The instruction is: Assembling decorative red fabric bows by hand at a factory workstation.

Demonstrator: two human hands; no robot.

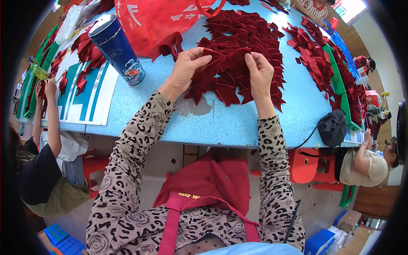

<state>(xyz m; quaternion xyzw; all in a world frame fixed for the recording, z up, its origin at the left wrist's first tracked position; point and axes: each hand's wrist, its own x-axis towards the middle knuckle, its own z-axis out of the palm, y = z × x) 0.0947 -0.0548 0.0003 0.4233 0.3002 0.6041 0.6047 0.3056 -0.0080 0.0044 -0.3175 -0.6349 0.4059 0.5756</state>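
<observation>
Between my two hands a dark red velvet bow (229, 60) is stretched out above the light blue table (187, 131). My left hand (185, 70) pinches its left side between thumb and fingers. On the other side my right hand (259, 75) grips the right end the same way. Beneath and beyond it lies a broad heap of similar dark red bows (250, 32), with pointed ends spread toward me. Left of my left hand, a loop of dark red ribbon (171, 46) rests against a red bag (148, 29).
A dark blue tumbler (114, 46) stands at left, beside a white and teal printed sheet (95, 91). Green trays (338, 80) of red bows line the right side, near a black cap (333, 128). Co-workers sit at left (46, 174) and right (363, 165), by red stools (304, 163).
</observation>
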